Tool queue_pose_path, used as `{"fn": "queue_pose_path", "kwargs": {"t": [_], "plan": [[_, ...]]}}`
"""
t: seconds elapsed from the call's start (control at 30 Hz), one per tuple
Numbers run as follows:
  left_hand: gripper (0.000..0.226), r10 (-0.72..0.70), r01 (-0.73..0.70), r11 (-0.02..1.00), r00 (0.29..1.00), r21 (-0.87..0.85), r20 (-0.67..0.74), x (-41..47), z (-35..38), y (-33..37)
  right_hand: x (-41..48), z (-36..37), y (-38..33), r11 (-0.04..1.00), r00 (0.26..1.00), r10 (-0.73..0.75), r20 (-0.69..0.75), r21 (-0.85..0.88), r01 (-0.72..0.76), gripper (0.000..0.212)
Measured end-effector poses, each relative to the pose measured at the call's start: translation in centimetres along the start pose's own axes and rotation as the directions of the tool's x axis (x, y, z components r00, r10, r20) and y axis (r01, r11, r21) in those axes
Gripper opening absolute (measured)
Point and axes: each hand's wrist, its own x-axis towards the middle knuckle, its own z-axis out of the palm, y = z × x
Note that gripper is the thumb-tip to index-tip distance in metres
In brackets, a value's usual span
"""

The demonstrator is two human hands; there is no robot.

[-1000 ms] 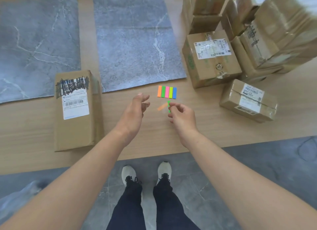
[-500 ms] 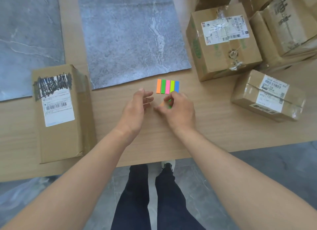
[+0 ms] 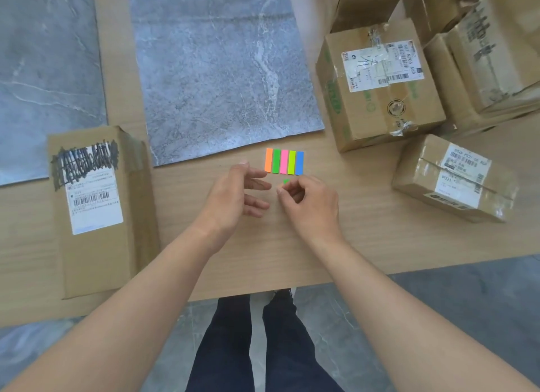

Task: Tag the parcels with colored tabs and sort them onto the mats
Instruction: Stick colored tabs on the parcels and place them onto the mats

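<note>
While left hand [image 3: 233, 196] gapes, right hand [image 3: 309, 207] pinches tab [image 3: 286, 182]

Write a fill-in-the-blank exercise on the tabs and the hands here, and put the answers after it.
The pad of tabs shows ___ coloured strips side by side.
Its strip nearest the left hand is ___.
The right hand pinches a loose tab coloured ___.
The left hand, fingers relaxed, holds ___.
Missing words: five; orange; green; nothing.
</note>
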Motion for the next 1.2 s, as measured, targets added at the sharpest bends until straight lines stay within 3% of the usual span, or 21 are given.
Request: {"fn": "queue_pose_path", "kwargs": {"t": [0.1, 0.57, 0.7, 0.87, 0.97, 1.03, 1.2], "plan": [[0.051, 0.001, -0.003, 0.999, 0.998, 0.045, 0.061, 0.2, 0.4, -0.2, 0.0, -0.1, 0.2, 0.999, 0.999, -0.029, 0.027, -0.017, 0.030, 0.006], [0.057, 0.025, -0.028, 0.966, 1.000, 0.258, 0.013, 0.5, 1.1, -0.5, 0.4, -0.6, 0.5, 0.997, 0.990, -0.051, 0.129, -0.042, 0.057, 0.005], [0.054, 0.028, -0.037, 0.945, 0.999, 0.324, 0.035, 0.2, 1.3, -0.4, 0.6, -1.7, 0.7, 0.999, 0.990, 0.016, 0.141, 0.044, -0.022, 0.008], [0.043, 0.046, -0.060, 0.935, 0.998, 0.350, 0.047, -0.6, 1.9, 0.2, 0.2, -2.9, 1.2, 0.948, 0.994, 0.097, 0.060, 0.298, -0.110, 0.006], [0.022, 0.125, -0.118, 0.938, 0.992, 0.326, -0.001, -1.2, 2.3, -0.1, -0.3, -3.2, 1.0, 0.945, 0.996, 0.019, -0.088, 0.326, 0.011, 0.004], [0.019, 0.129, -0.109, 0.968, 0.989, 0.225, -0.074, -1.6, 2.5, -0.2, -0.6, -3.4, 0.6, 0.951, 0.973, -0.115, -0.198, 0.262, 0.166, 0.003], [0.020, 0.058, -0.069, 0.996, 0.984, -0.059, -0.167, -2.8, 1.8, 0.0, -1.5, -3.3, -0.5, 0.851, 0.813, -0.500, -0.298, 0.008, 0.526, 0.003]]}}
